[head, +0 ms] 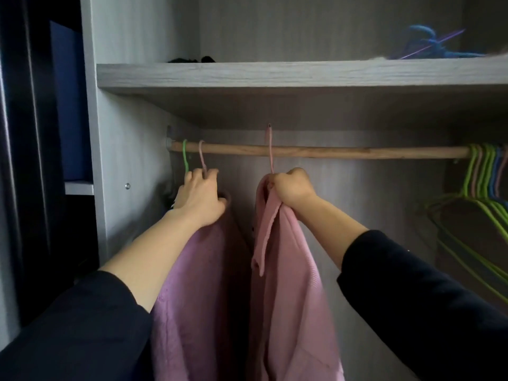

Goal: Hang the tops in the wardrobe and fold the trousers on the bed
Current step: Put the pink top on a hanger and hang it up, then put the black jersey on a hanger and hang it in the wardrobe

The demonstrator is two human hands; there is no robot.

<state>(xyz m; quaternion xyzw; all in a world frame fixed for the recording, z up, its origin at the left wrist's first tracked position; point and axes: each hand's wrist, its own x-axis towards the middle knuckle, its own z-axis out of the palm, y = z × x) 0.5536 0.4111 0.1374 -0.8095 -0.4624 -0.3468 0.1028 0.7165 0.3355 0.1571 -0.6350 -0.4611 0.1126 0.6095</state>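
Observation:
A wooden rail [343, 152] runs across the wardrobe under a grey shelf. A mauve top [198, 284] hangs at the rail's left end on a pink hanger hook [202, 155], beside a green hook [185, 156]. My left hand [199, 198] grips the neck of that hanger, fingers curled round it. A lighter pink top [291, 284] hangs from a pink hanger [270, 149] whose hook rises above the rail, near the shelf's underside. My right hand [292, 188] grips this hanger's neck together with the top's collar.
Several empty green, pink and blue hangers [483, 177] hang bunched at the rail's right end. The shelf [275, 74] above holds a dark item at the left and blue hangers [434, 45] at the right. The wardrobe's side panel [115, 160] stands close on the left.

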